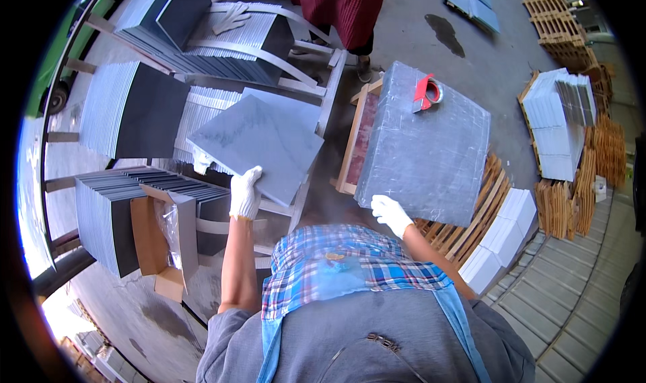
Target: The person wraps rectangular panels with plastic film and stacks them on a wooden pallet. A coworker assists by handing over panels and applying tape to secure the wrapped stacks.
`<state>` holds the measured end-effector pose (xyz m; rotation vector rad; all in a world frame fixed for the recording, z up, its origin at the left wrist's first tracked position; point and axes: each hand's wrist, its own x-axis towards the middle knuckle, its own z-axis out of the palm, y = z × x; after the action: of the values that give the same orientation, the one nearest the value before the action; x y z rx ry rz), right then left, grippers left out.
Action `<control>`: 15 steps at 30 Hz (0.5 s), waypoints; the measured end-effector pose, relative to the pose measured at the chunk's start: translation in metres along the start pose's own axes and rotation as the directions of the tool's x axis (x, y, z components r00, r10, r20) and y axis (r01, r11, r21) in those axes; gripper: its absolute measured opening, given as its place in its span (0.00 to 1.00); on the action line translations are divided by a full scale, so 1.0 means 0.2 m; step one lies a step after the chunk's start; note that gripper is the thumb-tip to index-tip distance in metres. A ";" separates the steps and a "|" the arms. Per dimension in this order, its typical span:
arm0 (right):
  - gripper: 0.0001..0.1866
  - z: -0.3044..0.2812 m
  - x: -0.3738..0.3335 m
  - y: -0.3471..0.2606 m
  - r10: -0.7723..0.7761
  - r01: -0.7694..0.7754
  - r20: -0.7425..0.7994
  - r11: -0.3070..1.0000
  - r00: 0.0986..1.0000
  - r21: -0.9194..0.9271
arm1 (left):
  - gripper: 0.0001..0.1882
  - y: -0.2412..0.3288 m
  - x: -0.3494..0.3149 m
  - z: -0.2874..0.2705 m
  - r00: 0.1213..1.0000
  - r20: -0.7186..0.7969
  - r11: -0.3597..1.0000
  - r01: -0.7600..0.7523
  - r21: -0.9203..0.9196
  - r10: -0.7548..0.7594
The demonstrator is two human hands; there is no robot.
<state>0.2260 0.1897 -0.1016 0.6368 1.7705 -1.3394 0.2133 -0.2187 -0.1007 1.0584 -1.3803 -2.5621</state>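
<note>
- While my left hand (245,193), in a white glove, is closed on the near edge of a grey slate tile (259,144), the tile sits tilted in the air above the racks, so I judge I am midway through lifting one tile out of the stock.
- My right hand (389,213), gloved the same, lies flat with fingers curled at the near lower edge of the wrapped grey stack (425,147); it touches the stack but I cannot tell whether it really grips it or only steadies it.
- That stack rests on a wooden crate (355,141), just to the right of the lifted tile, with a red tape dispenser (426,92) lying on its far top corner.
- For the next move I would think the tile needs a firm hold and a level carry, since one hand at one edge leaves it free to tip.
- Under and behind the tile stand rows of dark tiles on edge in a wooden rack (269,53).
- Down to my left an open cardboard box (161,235) leans against more upright tiles.
- Further off, another person in a dark red garment (343,6) stands on the concrete floor (417,19), and wooden pallets (558,19) are stacked at the right.
</note>
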 end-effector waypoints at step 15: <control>0.33 -0.91 0.94 -1.10 -0.622 -0.040 -0.352 0.458 0.699 -0.888 | 0.29 0.06 -0.75 0.77 0.979 0.012 0.975 0.203 0.094 -0.205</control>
<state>-0.1026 0.2799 -0.1201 0.1505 2.9279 -0.1881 0.2354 -0.0624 0.0471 1.2529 -1.4802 -2.6805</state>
